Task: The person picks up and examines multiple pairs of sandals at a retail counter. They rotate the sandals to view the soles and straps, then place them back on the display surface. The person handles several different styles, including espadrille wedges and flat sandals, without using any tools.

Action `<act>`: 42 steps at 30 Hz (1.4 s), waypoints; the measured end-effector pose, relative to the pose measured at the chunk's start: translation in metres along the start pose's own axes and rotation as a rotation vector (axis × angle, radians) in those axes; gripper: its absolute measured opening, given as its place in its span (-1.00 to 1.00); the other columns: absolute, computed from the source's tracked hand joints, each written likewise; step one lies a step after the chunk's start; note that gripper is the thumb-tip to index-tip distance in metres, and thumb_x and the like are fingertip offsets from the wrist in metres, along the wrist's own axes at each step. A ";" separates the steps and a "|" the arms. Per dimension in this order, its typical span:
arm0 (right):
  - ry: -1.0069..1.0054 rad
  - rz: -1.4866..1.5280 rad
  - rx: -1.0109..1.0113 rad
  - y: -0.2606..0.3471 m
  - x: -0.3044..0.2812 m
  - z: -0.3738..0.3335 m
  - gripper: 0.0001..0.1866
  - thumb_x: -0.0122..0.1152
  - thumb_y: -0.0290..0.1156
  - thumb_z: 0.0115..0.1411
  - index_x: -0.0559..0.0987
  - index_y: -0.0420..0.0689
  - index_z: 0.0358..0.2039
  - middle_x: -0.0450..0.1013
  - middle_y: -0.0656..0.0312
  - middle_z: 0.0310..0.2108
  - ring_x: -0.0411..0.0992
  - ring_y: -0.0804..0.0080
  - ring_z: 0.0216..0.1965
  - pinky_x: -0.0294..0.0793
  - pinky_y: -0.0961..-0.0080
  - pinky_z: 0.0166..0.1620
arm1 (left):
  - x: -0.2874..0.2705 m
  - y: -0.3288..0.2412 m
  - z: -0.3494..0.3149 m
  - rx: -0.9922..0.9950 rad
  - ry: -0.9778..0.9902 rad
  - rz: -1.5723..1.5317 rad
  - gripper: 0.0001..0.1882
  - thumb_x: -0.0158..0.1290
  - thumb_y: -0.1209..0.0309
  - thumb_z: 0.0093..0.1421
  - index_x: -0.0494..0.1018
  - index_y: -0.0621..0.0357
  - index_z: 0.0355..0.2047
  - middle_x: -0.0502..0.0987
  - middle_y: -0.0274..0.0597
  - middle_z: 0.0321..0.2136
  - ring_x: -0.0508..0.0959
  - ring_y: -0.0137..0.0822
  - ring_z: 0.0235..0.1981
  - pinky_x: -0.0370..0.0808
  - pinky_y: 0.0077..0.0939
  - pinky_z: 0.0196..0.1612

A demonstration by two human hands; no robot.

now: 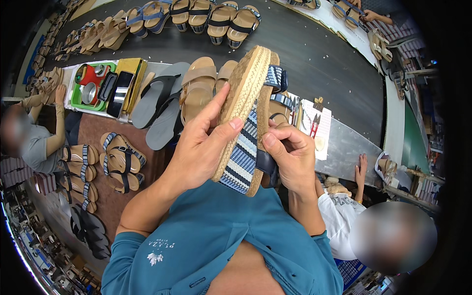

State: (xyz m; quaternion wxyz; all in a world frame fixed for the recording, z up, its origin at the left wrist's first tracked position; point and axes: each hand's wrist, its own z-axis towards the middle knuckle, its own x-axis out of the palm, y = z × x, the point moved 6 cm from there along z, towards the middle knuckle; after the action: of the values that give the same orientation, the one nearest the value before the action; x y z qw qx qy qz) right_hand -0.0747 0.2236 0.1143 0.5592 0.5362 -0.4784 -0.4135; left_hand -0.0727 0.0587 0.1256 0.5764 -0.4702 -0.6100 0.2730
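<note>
Left fingers: the left hand (194, 150) is grasping the pale tan outsole of a wedge sandal (241, 150) with blue, white and black striped woven sides and a braided straw-coloured rim; its thumb is pressing on the braid.
Right fingers: the right hand (293, 155) is pinching at the brown footbed edge, thumb and forefinger close together beside a dark navy strap (267, 163); I cannot tell exactly what lies between the tips.
Sandal's place: it is hanging upright between both hands, in front of the teal shirt (216, 231), its sole facing left.
Just beyond: a pair of beige two-strap sandals (198, 83) and grey thong sandals (160, 108) are lying on the far left side.
Tray: farther left, a green plastic tray (74, 101) is holding a red container (87, 73), and a dark smartphone (121, 93) is lying beside it.
Snips: on the right, red-handled snips (315, 125) are resting on a white sheet (322, 150).
Brown mat: near left, striped strap sandals (123, 155) are lying on a reddish-brown mat (93, 124).
Belt: on the far side, a black conveyor belt (309, 64) is carrying a row of sandals.
Neighbour: at right, a co-worker's hand (361, 169) is resting on a grey metal tabletop (346, 145).
</note>
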 end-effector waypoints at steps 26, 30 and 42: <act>-0.325 -0.038 -0.301 0.025 -0.031 -0.003 -0.82 -0.03 -0.43 0.42 0.49 -0.26 -0.13 0.50 0.16 -0.19 0.44 0.58 -0.18 0.42 0.61 -0.07 | -0.026 0.025 0.017 -0.118 -0.139 -0.250 -0.49 -0.06 0.43 0.37 0.14 0.29 0.27 0.47 -0.09 0.04 0.57 -0.35 0.00 0.59 -0.43 0.02; -0.110 -0.144 -0.186 0.031 -0.017 -0.012 -0.80 0.02 -0.48 0.38 0.49 -0.28 -0.06 0.45 0.18 -0.24 0.44 0.53 -0.23 0.43 0.59 -0.14 | -0.023 0.016 0.020 0.009 -0.201 -0.250 -0.52 -0.09 0.43 0.40 0.11 0.25 0.28 0.47 -0.10 0.02 0.56 -0.35 0.00 0.57 -0.41 0.04; -0.137 -0.211 -0.128 0.029 -0.004 -0.008 -0.76 0.23 -0.41 0.29 0.64 -0.31 -0.13 0.43 0.20 -0.39 0.38 0.54 -0.34 0.37 0.61 -0.28 | -0.006 0.004 0.004 0.293 -0.251 -0.159 -0.30 -0.08 0.49 0.40 -0.21 0.27 0.41 0.37 -0.10 0.08 0.45 -0.44 0.03 0.46 -0.49 0.08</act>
State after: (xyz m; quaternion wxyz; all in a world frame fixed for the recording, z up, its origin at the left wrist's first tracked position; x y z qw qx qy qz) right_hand -0.0693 0.2317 0.1428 0.5116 0.5172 -0.4294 -0.5351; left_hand -0.0762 0.0555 0.1187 0.5778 -0.2939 -0.6660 0.3690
